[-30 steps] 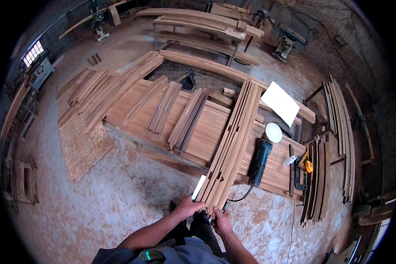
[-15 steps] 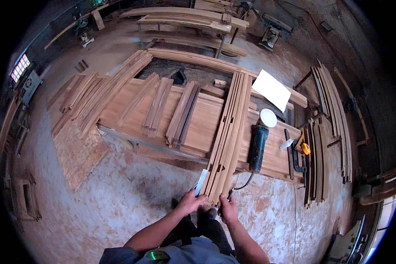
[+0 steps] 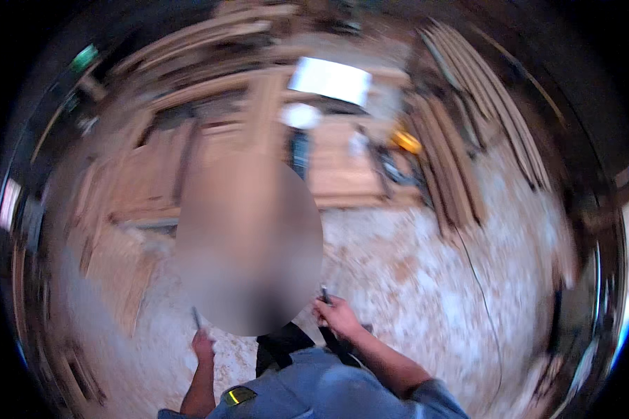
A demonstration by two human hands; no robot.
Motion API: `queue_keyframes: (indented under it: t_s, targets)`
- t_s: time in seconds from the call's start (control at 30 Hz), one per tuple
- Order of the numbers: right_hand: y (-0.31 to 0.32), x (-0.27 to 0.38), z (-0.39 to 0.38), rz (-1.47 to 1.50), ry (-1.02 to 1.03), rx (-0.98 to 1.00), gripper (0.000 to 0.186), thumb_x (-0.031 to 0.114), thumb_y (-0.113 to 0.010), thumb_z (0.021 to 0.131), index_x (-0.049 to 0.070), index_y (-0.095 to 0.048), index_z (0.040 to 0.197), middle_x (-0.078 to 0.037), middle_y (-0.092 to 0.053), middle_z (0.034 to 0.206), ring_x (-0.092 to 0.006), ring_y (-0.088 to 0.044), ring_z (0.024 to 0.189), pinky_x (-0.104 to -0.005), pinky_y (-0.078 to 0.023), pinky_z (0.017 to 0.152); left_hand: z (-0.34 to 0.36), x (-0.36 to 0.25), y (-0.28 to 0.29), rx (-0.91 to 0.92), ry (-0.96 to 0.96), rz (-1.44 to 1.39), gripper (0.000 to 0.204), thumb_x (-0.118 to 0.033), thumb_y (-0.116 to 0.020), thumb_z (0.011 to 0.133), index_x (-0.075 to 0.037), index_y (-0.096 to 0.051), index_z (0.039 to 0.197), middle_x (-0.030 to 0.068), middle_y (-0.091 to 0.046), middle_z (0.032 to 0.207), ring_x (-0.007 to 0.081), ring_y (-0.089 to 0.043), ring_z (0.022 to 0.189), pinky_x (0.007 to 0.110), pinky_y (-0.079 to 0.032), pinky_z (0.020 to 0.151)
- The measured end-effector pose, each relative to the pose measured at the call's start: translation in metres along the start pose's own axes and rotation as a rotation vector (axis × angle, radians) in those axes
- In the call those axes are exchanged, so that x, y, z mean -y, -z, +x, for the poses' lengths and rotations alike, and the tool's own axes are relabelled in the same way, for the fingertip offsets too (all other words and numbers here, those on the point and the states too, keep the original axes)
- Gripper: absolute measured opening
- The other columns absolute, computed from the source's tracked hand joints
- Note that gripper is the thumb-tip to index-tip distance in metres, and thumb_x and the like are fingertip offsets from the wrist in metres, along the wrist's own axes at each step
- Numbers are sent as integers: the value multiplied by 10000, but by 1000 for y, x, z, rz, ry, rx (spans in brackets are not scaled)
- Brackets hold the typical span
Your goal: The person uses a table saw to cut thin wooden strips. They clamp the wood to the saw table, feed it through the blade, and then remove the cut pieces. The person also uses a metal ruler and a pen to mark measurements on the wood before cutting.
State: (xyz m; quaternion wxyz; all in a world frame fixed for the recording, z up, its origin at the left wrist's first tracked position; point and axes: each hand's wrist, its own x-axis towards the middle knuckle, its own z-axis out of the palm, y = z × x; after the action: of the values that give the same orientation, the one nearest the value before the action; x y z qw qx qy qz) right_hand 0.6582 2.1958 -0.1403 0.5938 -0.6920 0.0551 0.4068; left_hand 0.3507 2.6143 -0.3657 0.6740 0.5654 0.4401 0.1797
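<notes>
The head view is smeared by motion, and a blurred oval hides the front part of the bundled wooden strips (image 3: 262, 105) lying across the bench (image 3: 342, 181). At lower left, my left hand (image 3: 203, 342) is closed on a thin grey metal tool (image 3: 196, 317), out to the side of that blurred area. My right hand (image 3: 333, 312) is closed on a slim dark tool (image 3: 325, 293) at the right edge of the blur. On the bench are a dark cylindrical power tool (image 3: 299, 157) with a white disc (image 3: 300, 115), a white bottle (image 3: 358, 144) and a white sheet (image 3: 328, 80).
A yellow tool (image 3: 405, 142) and dark clamp (image 3: 398, 167) lie beside stacked boards (image 3: 447, 167) on the right. More long boards (image 3: 503, 119) stand out beyond them. Wood pieces (image 3: 140, 181) cover the left. A cable (image 3: 482, 293) crosses the dusty floor (image 3: 412, 272).
My hands have come away from the near ends of the strips and moved apart, tools still in them. The view has swung sharply, shifting the bench up and left.
</notes>
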Motion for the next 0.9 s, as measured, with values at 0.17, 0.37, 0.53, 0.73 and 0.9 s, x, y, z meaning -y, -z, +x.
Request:
queue_keyframes:
  t_s: [0.17,0.37,0.53,0.73,0.9]
  targets:
    - [139,-92,-88,73,26,-305,246,286,-584,934,48,-611,874,-29,-622,691,-106,-556,531,-275,-424,457,-164,-60,-119,-164,375,915,317,-302,-577,921,7,-638,961,105,-611,736,194,-568,606,332,-467,534]
    - [299,-116,-176,350,7,-729,224,259,-591,921,47,-589,850,-44,-607,657,-104,-517,466,-272,-378,396,-207,-108,-348,540,-311,1017,332,-317,-541,941,-12,-640,857,118,-596,633,230,-586,567,371,-448,560]
    - [372,-86,-205,598,-9,-845,246,257,-570,937,45,-564,810,-55,-578,622,-104,-471,413,-255,-330,349,-237,-201,-536,674,-343,738,277,-240,-479,984,-11,-634,953,45,-546,609,132,-514,536,304,-405,500]
    - [446,-78,-179,546,26,-901,310,281,-570,936,50,-549,729,-53,-536,547,-112,-437,375,-259,-330,344,-252,-220,-673,726,-197,259,291,-266,-446,1019,-35,-605,1097,-6,-520,651,45,-431,517,205,-342,462]
    - [523,-72,-171,527,-136,-848,281,288,-561,943,63,-536,775,-60,-546,573,-121,-449,377,-255,-328,332,-260,-258,-761,720,-261,145,306,-266,-445,1021,-39,-594,1161,-8,-528,672,31,-416,508,202,-336,452]
